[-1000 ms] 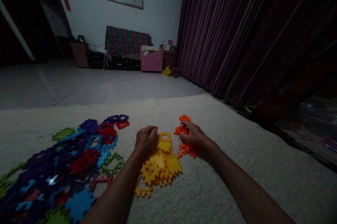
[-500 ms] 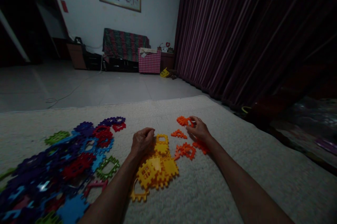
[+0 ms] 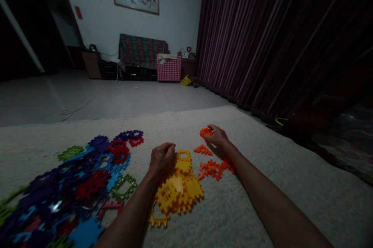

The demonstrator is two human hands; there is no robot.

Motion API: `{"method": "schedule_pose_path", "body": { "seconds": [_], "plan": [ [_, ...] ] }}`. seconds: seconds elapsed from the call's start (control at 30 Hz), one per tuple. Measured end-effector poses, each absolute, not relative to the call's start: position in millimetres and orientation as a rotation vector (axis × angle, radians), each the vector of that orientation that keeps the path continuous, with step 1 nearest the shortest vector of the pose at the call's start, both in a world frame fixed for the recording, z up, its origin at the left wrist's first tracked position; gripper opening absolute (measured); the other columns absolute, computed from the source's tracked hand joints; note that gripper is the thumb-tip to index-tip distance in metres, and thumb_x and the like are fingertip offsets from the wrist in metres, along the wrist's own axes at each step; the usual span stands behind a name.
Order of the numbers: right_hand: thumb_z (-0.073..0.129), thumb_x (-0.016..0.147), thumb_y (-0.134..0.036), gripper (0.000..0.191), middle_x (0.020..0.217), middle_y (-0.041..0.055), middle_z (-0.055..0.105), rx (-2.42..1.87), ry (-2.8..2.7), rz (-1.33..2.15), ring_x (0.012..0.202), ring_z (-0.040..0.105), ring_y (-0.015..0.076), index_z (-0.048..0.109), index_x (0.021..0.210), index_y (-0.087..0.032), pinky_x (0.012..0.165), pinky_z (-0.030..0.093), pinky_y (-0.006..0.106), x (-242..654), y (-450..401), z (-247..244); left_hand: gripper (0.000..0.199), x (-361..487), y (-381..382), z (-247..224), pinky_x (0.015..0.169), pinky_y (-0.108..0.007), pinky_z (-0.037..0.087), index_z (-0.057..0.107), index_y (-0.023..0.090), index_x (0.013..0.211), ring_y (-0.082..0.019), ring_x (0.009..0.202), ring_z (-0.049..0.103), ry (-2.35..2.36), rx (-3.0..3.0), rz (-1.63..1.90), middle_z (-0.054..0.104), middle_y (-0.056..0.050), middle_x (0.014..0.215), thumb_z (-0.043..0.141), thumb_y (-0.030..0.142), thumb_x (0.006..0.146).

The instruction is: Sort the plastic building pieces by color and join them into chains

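Observation:
My right hand (image 3: 218,138) reaches to the farthest of the orange toothed building pieces, its thumb and fingers closed around the edge of an orange piece (image 3: 205,132). Nearer me lie a small orange arch-shaped piece (image 3: 203,149) and a cluster of orange pieces (image 3: 212,169), partly beside my right forearm. My left hand (image 3: 162,157) rests on the cloth as a loose fist, with nothing showing in it. Just right of it is a heap of yellow pieces (image 3: 184,191), among them a window panel (image 3: 167,195) and an open frame (image 3: 184,156).
A large mixed pile of purple, blue and red pieces (image 3: 93,184) spreads to the left, with a green frame (image 3: 124,187) at its edge. Everything lies on a pale quilted cover (image 3: 247,209). Beyond are a tiled floor (image 3: 140,98), a low cabinet and a dark purple curtain (image 3: 233,38).
The view has shifted slightly, so most things sit a little farther right. My right hand has closed in on the far orange piece. My left fist stays beside the yellow heap.

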State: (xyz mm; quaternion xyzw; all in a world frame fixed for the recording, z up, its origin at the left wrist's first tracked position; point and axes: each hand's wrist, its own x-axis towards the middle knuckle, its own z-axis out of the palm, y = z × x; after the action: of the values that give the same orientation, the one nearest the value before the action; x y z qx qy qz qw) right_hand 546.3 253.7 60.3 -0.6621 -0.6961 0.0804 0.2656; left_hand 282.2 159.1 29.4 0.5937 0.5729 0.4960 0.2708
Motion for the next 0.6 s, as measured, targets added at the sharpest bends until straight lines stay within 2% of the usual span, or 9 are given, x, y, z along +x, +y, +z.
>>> {"method": "schedule_pose_path", "body": {
  "seconds": [0.23, 0.6],
  "plan": [
    [0.069, 0.072, -0.041, 0.068, 0.122, 0.0183, 0.062, -1.874, -1.859, 0.177, 0.106, 0.062, 0.0279, 0.054, 0.133, -0.015, 0.092, 0.048, 0.038, 541, 251, 51, 0.036, 281, 161, 26, 0.070, -0.027, 0.051, 0.077, 0.017, 0.087, -0.019, 0.074, 0.069, 1.537, 1.604, 1.348, 0.076, -0.005, 0.079, 0.052, 0.042, 0.077],
    [0.063, 0.078, -0.043, 0.061, 0.120, 0.0202, 0.064, -2.019, -1.873, 0.101, 0.109, 0.063, 0.0294, 0.055, 0.129, -0.011, 0.091, 0.047, 0.034, 529, 246, 55, 0.037, 282, 158, 30, 0.069, -0.027, 0.051, 0.077, 0.017, 0.086, -0.020, 0.074, 0.069, 1.553, 1.594, 1.325, 0.076, -0.005, 0.078, 0.051, 0.043, 0.076]
  ]
}}
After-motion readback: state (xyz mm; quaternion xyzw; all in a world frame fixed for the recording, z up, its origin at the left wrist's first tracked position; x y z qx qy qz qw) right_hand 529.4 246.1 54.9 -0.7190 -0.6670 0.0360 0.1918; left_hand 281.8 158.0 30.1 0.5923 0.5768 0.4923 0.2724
